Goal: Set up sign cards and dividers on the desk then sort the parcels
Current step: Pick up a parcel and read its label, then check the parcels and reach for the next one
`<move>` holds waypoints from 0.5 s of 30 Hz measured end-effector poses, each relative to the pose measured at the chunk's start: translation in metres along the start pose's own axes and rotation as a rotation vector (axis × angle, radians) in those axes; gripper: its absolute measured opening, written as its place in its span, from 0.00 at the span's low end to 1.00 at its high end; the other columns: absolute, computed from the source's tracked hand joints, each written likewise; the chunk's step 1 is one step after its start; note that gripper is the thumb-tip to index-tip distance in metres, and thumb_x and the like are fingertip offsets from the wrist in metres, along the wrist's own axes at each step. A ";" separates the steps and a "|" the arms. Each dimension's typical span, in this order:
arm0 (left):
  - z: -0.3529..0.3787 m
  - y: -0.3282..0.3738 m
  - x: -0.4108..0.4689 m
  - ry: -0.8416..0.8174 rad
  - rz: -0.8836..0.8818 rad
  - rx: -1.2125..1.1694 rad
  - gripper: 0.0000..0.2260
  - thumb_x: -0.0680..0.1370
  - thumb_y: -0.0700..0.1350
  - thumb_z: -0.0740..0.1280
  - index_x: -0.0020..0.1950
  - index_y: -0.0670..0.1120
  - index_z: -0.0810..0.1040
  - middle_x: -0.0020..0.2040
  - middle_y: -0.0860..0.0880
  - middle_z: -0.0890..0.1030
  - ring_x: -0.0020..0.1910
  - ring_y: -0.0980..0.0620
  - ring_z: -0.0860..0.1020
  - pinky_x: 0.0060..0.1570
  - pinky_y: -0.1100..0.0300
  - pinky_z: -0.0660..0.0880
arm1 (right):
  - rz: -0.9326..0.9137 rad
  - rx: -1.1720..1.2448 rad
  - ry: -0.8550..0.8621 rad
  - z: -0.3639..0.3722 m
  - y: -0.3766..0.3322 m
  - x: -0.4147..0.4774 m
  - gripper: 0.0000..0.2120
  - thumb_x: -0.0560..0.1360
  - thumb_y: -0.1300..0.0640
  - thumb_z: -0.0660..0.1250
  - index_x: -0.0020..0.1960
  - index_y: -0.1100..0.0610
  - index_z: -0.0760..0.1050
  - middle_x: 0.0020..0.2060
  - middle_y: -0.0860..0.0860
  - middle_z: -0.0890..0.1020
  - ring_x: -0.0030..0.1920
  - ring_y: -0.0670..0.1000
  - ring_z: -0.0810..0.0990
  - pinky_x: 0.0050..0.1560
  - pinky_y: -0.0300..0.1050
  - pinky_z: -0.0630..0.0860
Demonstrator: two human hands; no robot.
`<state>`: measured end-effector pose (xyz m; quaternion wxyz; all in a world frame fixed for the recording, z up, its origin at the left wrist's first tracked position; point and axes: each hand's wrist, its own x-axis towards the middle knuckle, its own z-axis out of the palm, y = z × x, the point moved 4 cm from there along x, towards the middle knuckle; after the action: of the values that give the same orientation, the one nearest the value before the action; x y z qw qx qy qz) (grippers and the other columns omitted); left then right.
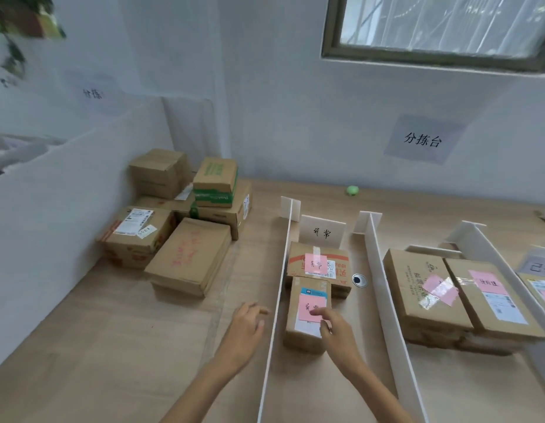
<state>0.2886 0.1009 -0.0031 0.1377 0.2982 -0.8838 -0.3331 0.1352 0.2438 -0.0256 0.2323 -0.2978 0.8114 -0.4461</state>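
Left hand (245,328), right hand (338,331) above wooden desk (112,346); white wall (280,117).

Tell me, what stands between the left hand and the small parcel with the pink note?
In the head view, a thin white divider stands upright between the left hand and that small parcel.

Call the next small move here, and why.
Probably lift the right hand off the near parcel: it lies flat in front of the sign card, and the hand only touches its pink note. A pile of parcels sits at left, beyond the empty left hand.
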 end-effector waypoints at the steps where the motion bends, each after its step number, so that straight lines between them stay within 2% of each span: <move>1: -0.016 -0.004 -0.012 0.019 -0.018 0.003 0.12 0.77 0.37 0.59 0.58 0.45 0.77 0.61 0.47 0.72 0.64 0.52 0.69 0.60 0.74 0.55 | -0.002 0.016 -0.017 0.007 -0.008 -0.007 0.15 0.77 0.69 0.57 0.52 0.53 0.77 0.58 0.48 0.75 0.68 0.50 0.66 0.61 0.44 0.71; 4: -0.061 -0.023 -0.041 0.070 -0.071 0.005 0.13 0.75 0.43 0.56 0.54 0.45 0.78 0.57 0.50 0.73 0.61 0.50 0.72 0.58 0.72 0.59 | -0.048 0.013 -0.056 0.030 -0.036 -0.023 0.16 0.77 0.68 0.58 0.47 0.49 0.77 0.53 0.46 0.77 0.66 0.50 0.67 0.65 0.49 0.70; 6: -0.090 -0.041 -0.057 0.127 -0.115 -0.006 0.14 0.75 0.45 0.56 0.53 0.45 0.78 0.55 0.51 0.73 0.60 0.51 0.72 0.57 0.71 0.61 | -0.081 -0.014 -0.118 0.047 -0.058 -0.031 0.17 0.78 0.67 0.57 0.46 0.47 0.76 0.50 0.44 0.78 0.57 0.44 0.72 0.59 0.36 0.70; 7: -0.102 -0.051 -0.065 0.152 -0.139 -0.001 0.11 0.76 0.42 0.58 0.53 0.45 0.79 0.55 0.51 0.74 0.59 0.51 0.73 0.56 0.70 0.61 | -0.100 -0.027 -0.152 0.056 -0.068 -0.034 0.16 0.78 0.67 0.57 0.47 0.48 0.76 0.49 0.43 0.78 0.53 0.41 0.72 0.55 0.28 0.67; 9: -0.126 -0.069 -0.075 0.210 -0.156 0.004 0.10 0.75 0.35 0.61 0.52 0.44 0.79 0.54 0.49 0.76 0.58 0.51 0.73 0.55 0.71 0.61 | -0.134 -0.039 -0.185 0.075 -0.085 -0.035 0.17 0.77 0.69 0.56 0.49 0.49 0.77 0.49 0.44 0.79 0.51 0.39 0.75 0.49 0.21 0.65; 15: -0.180 -0.130 -0.066 0.259 -0.202 -0.067 0.12 0.76 0.33 0.61 0.49 0.49 0.76 0.51 0.50 0.75 0.55 0.52 0.74 0.51 0.71 0.62 | -0.149 -0.029 -0.186 0.133 -0.118 -0.010 0.24 0.75 0.71 0.58 0.42 0.41 0.75 0.45 0.43 0.82 0.51 0.39 0.78 0.50 0.20 0.67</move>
<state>0.4760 -0.0274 0.0401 0.2261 0.4213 -0.8126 -0.3333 0.2599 0.1227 0.0119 0.2683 -0.4007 0.7683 -0.4209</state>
